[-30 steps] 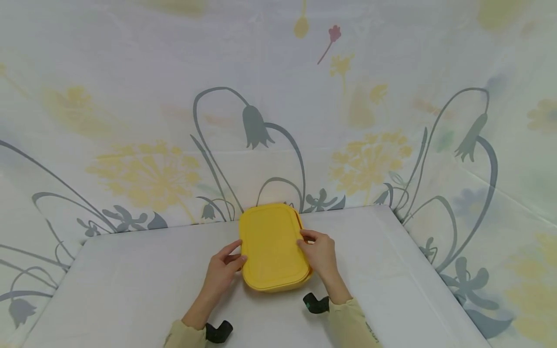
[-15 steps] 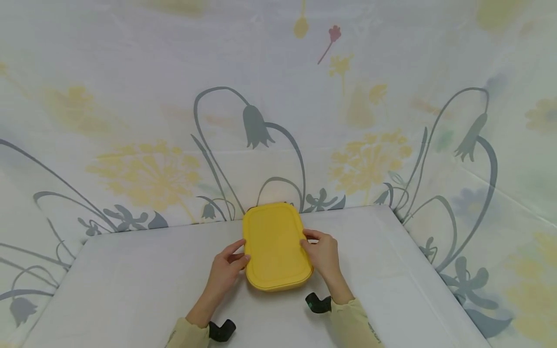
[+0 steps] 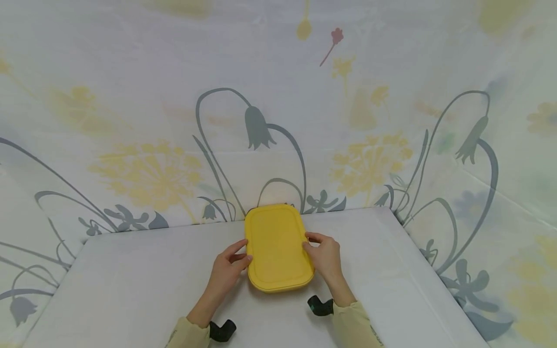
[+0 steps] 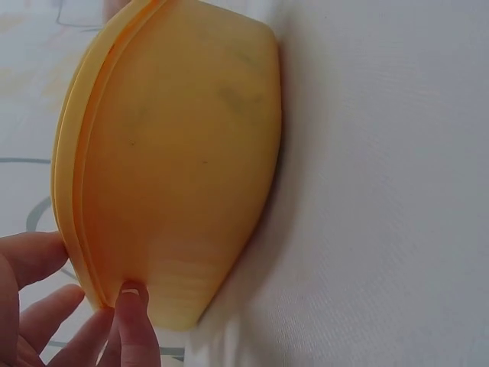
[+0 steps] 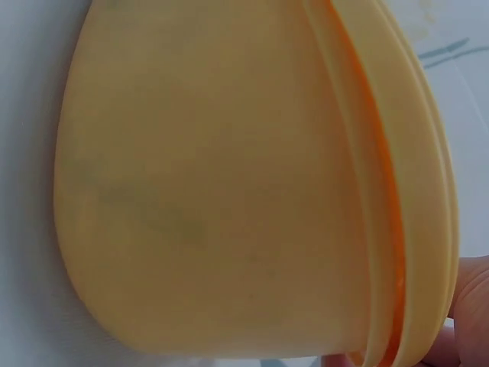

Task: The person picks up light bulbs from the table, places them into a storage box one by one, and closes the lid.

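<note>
A yellow rectangular plastic box [image 4: 176,153] stands on the white table, its sloping wall filling much of both wrist views. Over its top lies a yellow lid with rounded corners [image 3: 280,249], hiding the inside. My left hand [image 3: 227,268] pinches the lid's left edge, thumb at the rim and a fingertip against the box wall. On the opposite edge my right hand [image 3: 325,253] holds the lid with thumb and fingers. In the right wrist view a narrow gap shows between the lid's rim [image 5: 428,229] and the box.
The white-covered table [image 3: 139,280] reaches a patterned fabric backdrop [image 3: 370,183] close behind the box, with more fabric at the sides. A black curved piece [image 3: 223,331] sits at my left wrist and another black piece [image 3: 320,305] at my right.
Both hands have moved slightly right with the lid. The box edge that showed along the lid's right side is now covered, and the lid lies squarely over the box.
</note>
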The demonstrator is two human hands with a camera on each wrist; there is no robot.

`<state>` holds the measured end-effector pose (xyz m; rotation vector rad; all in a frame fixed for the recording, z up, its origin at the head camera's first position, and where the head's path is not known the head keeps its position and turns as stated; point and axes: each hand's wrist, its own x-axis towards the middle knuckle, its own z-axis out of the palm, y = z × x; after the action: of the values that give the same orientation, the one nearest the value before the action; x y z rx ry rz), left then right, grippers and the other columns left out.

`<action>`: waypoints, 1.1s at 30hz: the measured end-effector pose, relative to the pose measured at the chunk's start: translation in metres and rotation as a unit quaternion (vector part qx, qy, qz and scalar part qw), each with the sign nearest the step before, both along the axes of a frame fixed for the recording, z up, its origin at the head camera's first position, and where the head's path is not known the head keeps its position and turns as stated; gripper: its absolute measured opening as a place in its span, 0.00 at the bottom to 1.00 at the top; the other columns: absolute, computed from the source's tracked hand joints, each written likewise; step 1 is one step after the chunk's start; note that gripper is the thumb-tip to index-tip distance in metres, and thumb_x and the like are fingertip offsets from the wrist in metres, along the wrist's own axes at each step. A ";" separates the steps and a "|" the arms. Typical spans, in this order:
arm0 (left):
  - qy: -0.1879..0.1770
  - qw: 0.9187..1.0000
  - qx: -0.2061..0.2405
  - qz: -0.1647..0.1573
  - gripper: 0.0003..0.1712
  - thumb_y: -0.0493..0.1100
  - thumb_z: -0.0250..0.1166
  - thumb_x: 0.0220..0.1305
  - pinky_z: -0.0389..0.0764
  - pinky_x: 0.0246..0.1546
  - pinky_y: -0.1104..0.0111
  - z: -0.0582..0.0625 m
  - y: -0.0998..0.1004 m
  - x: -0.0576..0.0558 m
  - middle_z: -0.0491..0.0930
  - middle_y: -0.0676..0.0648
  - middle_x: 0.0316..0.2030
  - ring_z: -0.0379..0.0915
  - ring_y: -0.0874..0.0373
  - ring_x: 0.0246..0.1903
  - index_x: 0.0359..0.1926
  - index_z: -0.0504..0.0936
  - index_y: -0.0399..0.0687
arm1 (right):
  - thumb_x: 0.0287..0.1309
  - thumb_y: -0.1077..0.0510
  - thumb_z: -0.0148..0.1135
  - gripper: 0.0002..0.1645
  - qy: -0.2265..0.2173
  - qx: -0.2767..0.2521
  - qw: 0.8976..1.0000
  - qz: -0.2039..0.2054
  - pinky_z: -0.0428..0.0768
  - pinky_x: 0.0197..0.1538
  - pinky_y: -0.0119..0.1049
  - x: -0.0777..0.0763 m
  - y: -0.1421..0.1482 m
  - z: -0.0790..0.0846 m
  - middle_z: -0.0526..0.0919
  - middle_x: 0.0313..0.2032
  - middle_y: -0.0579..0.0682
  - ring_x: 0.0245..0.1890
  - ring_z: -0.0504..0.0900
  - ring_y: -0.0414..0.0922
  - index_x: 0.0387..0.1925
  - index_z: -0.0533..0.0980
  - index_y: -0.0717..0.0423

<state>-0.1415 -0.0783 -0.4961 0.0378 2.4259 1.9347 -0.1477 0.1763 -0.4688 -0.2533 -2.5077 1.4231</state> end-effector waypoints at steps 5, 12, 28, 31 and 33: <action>0.008 1.000 -0.014 -0.005 0.28 0.41 0.68 0.64 0.80 0.37 0.64 -0.001 0.000 0.000 0.73 0.45 0.64 0.76 0.49 0.52 0.65 0.77 0.52 | 0.56 0.61 0.68 0.16 -0.001 0.002 1.000 0.002 0.82 0.44 0.43 0.001 0.001 -0.003 0.87 0.42 0.57 0.50 0.82 0.56 0.47 0.85 0.62; 0.013 1.000 -0.020 -0.005 0.28 0.42 0.68 0.64 0.79 0.35 0.64 0.000 0.002 -0.002 0.73 0.45 0.64 0.76 0.49 0.51 0.65 0.77 0.52 | 0.56 0.61 0.68 0.16 0.002 -0.004 1.000 0.003 0.82 0.43 0.43 -0.001 0.003 -0.003 0.87 0.42 0.56 0.49 0.82 0.55 0.47 0.85 0.61; 0.013 0.999 -0.036 -0.001 0.27 0.41 0.67 0.65 0.79 0.36 0.66 0.000 0.003 -0.007 0.73 0.46 0.64 0.77 0.51 0.50 0.65 0.78 0.52 | 0.57 0.60 0.68 0.16 -0.012 -0.026 1.000 0.006 0.82 0.46 0.44 -0.004 0.005 -0.004 0.87 0.42 0.56 0.49 0.82 0.54 0.47 0.85 0.61; 0.009 0.999 -0.038 0.001 0.27 0.41 0.67 0.65 0.79 0.37 0.65 0.000 0.003 -0.008 0.72 0.46 0.65 0.76 0.51 0.50 0.65 0.78 0.52 | 0.57 0.60 0.69 0.16 -0.016 -0.031 0.999 0.006 0.82 0.47 0.44 -0.005 0.006 -0.005 0.87 0.42 0.56 0.49 0.82 0.54 0.48 0.85 0.61; 0.009 0.999 -0.038 0.000 0.27 0.41 0.67 0.65 0.79 0.38 0.66 0.000 0.003 -0.009 0.72 0.45 0.64 0.76 0.50 0.50 0.65 0.78 0.51 | 0.57 0.60 0.69 0.17 -0.018 -0.033 0.999 0.006 0.82 0.47 0.43 -0.006 0.006 -0.006 0.87 0.43 0.56 0.49 0.82 0.53 0.48 0.85 0.60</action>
<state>-0.1507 -0.0748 -0.4959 0.0526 2.5084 1.8497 -0.1535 0.1823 -0.4749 -0.2799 -2.4976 1.5202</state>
